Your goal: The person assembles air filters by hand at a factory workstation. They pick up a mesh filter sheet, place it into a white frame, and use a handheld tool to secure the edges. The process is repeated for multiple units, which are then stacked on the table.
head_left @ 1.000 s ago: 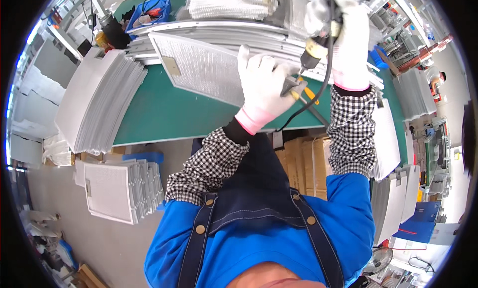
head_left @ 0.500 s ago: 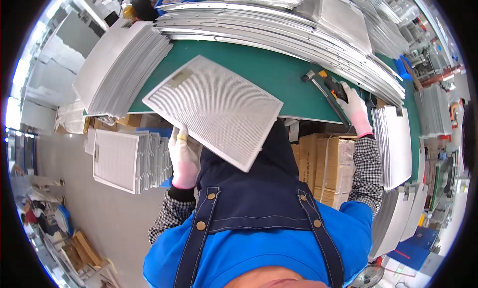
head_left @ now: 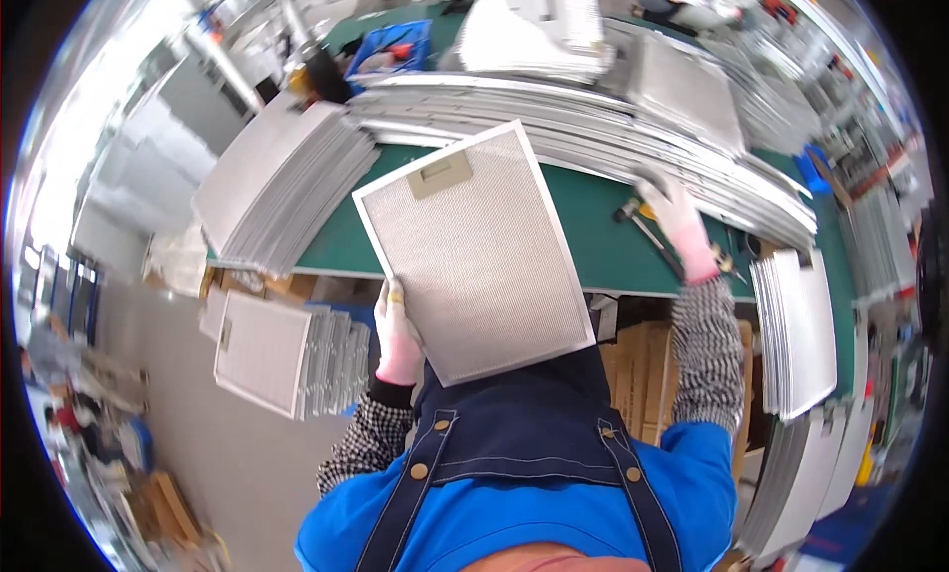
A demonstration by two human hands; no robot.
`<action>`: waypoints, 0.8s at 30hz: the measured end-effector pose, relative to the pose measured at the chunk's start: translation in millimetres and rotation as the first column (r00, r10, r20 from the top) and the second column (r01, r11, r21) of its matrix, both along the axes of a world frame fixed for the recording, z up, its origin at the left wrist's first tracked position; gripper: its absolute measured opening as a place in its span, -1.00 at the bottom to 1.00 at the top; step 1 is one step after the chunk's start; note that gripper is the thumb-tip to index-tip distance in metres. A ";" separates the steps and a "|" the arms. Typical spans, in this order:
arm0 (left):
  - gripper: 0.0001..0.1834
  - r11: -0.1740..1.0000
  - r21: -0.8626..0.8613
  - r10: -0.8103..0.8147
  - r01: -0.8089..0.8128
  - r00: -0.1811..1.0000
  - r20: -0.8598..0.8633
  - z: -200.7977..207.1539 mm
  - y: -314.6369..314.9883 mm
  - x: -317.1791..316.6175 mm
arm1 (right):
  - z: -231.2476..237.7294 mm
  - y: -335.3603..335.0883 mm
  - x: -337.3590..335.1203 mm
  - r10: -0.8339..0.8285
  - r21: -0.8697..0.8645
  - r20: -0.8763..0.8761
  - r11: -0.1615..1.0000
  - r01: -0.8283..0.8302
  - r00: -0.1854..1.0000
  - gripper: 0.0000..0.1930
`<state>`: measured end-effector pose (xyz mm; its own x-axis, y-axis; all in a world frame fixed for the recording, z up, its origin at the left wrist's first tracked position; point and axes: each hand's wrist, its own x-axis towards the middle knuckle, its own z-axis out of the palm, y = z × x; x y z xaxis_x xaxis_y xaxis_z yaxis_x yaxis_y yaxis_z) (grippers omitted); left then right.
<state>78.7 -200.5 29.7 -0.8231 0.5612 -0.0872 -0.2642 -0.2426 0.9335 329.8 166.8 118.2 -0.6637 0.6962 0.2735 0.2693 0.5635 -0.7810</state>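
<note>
My left hand (head_left: 397, 337) grips the left edge of a rectangular metal mesh filter panel (head_left: 484, 256). The panel is tilted up in front of my apron, its grey latch plate (head_left: 441, 175) near the top edge. Over the far right of the green bench, my right hand (head_left: 677, 221) is smeared by motion near the fingertips, so I cannot make out its grip. Beneath and beside it lie a hammer (head_left: 652, 241) and a small yellow part (head_left: 647, 212) of a tool that the hand mostly covers.
Long metal frame strips (head_left: 554, 127) lie across the back of the green bench (head_left: 618, 246). Stacked panels stand at left (head_left: 287, 191) and right (head_left: 799, 330). More panels (head_left: 262, 354) sit low at left. A blue bin (head_left: 390, 50) stands behind; cardboard boxes (head_left: 633, 374) sit underneath.
The panel has turned more upright, its latch plate moving right, still in my left hand. My right hand has left the bench's right side, moving inward toward the strips. The whole view has shifted.
</note>
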 end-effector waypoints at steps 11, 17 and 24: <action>-0.46 0.933 0.082 -0.358 0.351 0.929 0.093 -1.8 104.7 36.6 | 15.7 45.5 -21.1 -0.195 -0.259 -0.127 0.953 0.157 0.973 -0.56; -0.41 0.887 0.010 -0.462 0.462 0.886 0.044 26.4 135.9 56.7 | 19.3 60.0 15.8 -0.377 -0.361 -0.075 0.873 0.327 0.923 -0.41; -0.36 0.857 0.039 -0.514 0.513 0.854 0.081 19.8 167.2 66.5 | 8.6 80.1 61.1 -0.344 -0.383 -0.223 0.891 0.243 0.912 -0.51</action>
<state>145.2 -33.3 49.6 -0.4069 0.9040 -0.1314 -0.4331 -0.0643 0.8990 390.9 246.9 126.8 -0.3456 0.9298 0.1271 0.1241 0.1795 -0.9759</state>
